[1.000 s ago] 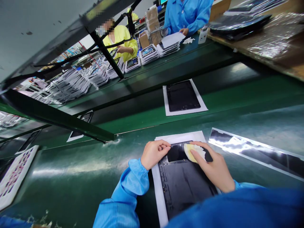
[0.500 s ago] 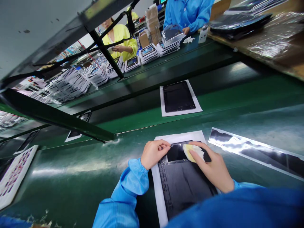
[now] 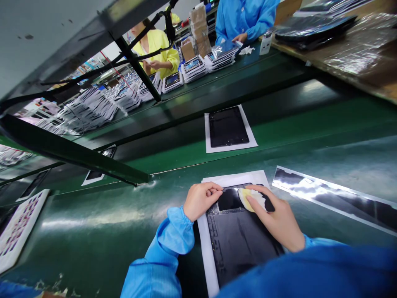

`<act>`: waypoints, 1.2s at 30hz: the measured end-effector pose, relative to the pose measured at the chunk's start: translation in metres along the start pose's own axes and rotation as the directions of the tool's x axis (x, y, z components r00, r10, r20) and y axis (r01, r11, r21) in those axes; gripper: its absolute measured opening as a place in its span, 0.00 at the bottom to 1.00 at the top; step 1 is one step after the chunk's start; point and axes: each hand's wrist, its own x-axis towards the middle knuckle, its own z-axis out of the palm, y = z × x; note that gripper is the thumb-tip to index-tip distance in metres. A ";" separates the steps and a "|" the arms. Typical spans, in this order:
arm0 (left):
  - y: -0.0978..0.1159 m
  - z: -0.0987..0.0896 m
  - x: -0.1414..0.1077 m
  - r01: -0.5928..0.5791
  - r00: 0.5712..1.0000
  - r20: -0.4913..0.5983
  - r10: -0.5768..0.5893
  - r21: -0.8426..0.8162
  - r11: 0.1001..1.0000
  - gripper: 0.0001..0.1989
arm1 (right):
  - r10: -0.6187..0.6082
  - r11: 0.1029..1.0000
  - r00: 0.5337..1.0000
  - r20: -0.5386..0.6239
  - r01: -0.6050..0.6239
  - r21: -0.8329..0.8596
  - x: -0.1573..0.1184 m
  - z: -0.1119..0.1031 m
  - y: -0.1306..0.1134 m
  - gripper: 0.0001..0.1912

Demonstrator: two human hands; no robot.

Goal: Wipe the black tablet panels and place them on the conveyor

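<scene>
A black tablet-like panel (image 3: 238, 240) with fine parts along its edges lies on a white sheet (image 3: 206, 252) in front of me. My left hand (image 3: 200, 200) is closed, thumb and fingertips pinched at the panel's upper left corner. What is between them, if anything, is too small to make out. In my right hand (image 3: 276, 215) is a crumpled yellow-and-white wiping pad (image 3: 249, 200), held against the upper part of the panel beside a glossy dark rectangle (image 3: 228, 200). My right sleeve hides the panel's lower right part.
Beyond the bench edge, another dark panel on white paper (image 3: 228, 128) lies on the green conveyor. A clear-and-black film strip (image 3: 335, 198) is at right, a printed white board (image 3: 23, 227) at left. A green slanted post (image 3: 77, 153) crosses the left side. Two co-workers sit opposite near stacked panels (image 3: 194, 68).
The panels on the conveyor have shifted slightly left. Both my hands stay practically where they were. Across the line, the co-workers' hands have moved, and the film on a stack has been lowered.
</scene>
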 end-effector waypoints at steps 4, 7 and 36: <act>0.000 0.000 0.000 0.004 1.000 0.005 -0.004 -0.007 1.000 0.08 | -0.018 1.000 1.000 0.002 0.018 -0.015 0.000 0.001 0.001 0.16; -0.002 0.001 0.001 0.003 1.000 0.012 -0.003 -0.008 1.000 0.08 | -0.030 0.999 1.000 0.006 0.030 -0.020 0.001 0.003 0.002 0.16; -0.002 -0.003 -0.001 -0.026 0.997 0.075 0.009 0.237 0.971 0.08 | -0.037 0.999 0.999 0.014 0.037 -0.036 0.001 0.004 0.002 0.15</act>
